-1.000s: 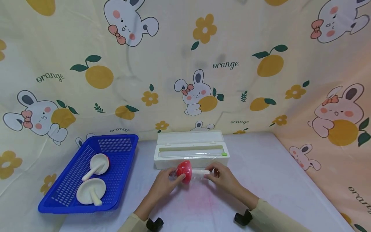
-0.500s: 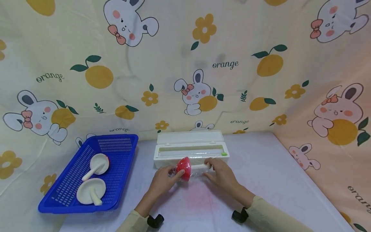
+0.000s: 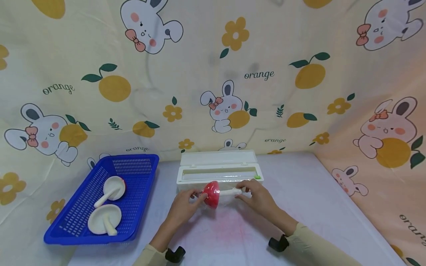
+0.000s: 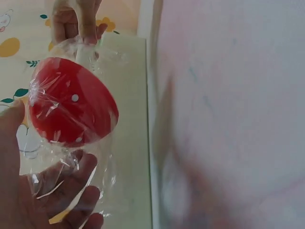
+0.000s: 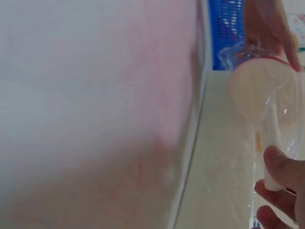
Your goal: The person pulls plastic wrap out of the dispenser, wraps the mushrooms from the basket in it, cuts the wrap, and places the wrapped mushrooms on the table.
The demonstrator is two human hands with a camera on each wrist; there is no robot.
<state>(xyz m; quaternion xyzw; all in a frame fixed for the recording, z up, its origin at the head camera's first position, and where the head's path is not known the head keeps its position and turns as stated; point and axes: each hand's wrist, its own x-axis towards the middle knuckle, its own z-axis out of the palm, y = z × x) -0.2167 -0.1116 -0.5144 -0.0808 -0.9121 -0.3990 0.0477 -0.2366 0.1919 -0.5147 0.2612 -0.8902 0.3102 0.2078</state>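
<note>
Both hands hold a toy mushroom (image 3: 212,194) with a red, white-dotted cap and a pale stem, lying sideways in clear plastic film. My left hand (image 3: 182,207) has its thumb at the cap and its fingers behind, under loose film (image 4: 76,162). The thumb and fingers of my right hand (image 3: 257,197) pinch the end of the stem (image 5: 271,129). Just behind stands a white film dispenser box (image 3: 219,181), its lid raised and a roll inside.
A blue plastic basket (image 3: 141,199) at the left holds two more toy mushrooms (image 3: 104,220), stems up. White cloth (image 3: 299,207) with a pinkish stain covers the table. A patterned curtain (image 3: 213,62) hangs behind.
The mushroom has risen slightly toward the box. My right fingers have shifted their grip at the stem end, opening a little and pinching it again. My left hand keeps hold of the cap side.
</note>
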